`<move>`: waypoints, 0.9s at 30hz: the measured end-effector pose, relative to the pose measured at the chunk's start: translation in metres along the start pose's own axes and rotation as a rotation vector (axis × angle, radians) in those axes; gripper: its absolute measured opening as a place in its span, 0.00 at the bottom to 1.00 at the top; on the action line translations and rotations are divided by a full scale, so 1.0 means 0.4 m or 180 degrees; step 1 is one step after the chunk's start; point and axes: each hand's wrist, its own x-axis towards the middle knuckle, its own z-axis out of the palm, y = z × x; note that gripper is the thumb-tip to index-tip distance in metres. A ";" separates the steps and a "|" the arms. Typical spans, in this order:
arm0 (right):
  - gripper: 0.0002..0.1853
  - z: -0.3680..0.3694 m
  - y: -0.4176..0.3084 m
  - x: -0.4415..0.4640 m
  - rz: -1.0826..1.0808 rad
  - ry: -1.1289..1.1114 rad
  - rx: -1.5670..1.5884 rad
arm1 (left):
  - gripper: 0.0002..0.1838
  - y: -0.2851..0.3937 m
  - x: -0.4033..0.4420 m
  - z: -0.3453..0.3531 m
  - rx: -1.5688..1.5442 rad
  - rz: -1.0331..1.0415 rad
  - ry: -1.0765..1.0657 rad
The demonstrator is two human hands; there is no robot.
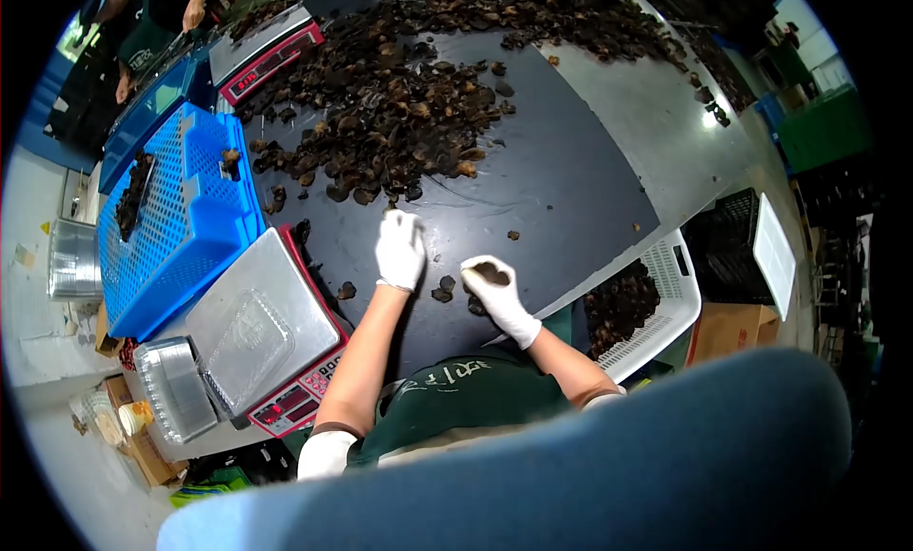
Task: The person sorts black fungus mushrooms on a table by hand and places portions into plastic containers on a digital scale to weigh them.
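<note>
My right hand point(497, 292), in a white glove, is curled around a dark brown mushroom-like piece point(490, 272). Just beside it, a few similar loose pieces point(443, 289) lie on the black table sheet point(533, 199). My left hand point(400, 251), also gloved, has its fingers bent together at the near edge of a big pile of these dark pieces point(380, 133). Whatever its fingertips may hold is hidden. Left of that hand, a red scale with a metal plate point(214, 337) carries a clear plastic container point(249, 332).
Blue perforated crates point(204, 232) stand on the left, near stacked clear containers point(176, 389). A second scale point(271, 61) is farther back. At right, a white basket point(680, 304) holds more dark pieces. Another person's hand point(194, 17) shows at top left.
</note>
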 end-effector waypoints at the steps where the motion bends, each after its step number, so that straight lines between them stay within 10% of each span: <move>1: 0.06 -0.023 -0.027 0.011 0.0692 0.0227 0.0452 | 0.09 -0.001 0.020 -0.018 0.0153 -0.0125 0.0090; 7: 0.07 -0.081 -0.048 0.056 0.1219 0.0174 0.2123 | 0.08 -0.083 0.025 0.023 0.0118 -0.0391 -0.0334; 11: 0.08 -0.073 -0.095 0.040 0.1207 0.0353 0.1719 | 0.09 -0.001 -0.074 -0.018 -0.0771 0.0143 -0.0228; 16: 0.07 -0.071 -0.084 0.049 0.1164 0.0219 0.1895 | 0.26 0.133 -0.221 -0.043 0.0677 0.0221 -0.1398; 19: 0.07 -0.038 -0.105 0.052 0.1154 0.0175 0.1867 | 0.16 0.114 -0.271 -0.007 0.0454 0.0761 -0.1459; 27: 0.07 0.107 -0.143 0.075 0.1360 -0.0468 0.1548 | 0.06 0.119 -0.262 -0.264 -0.1924 -0.0132 -0.0208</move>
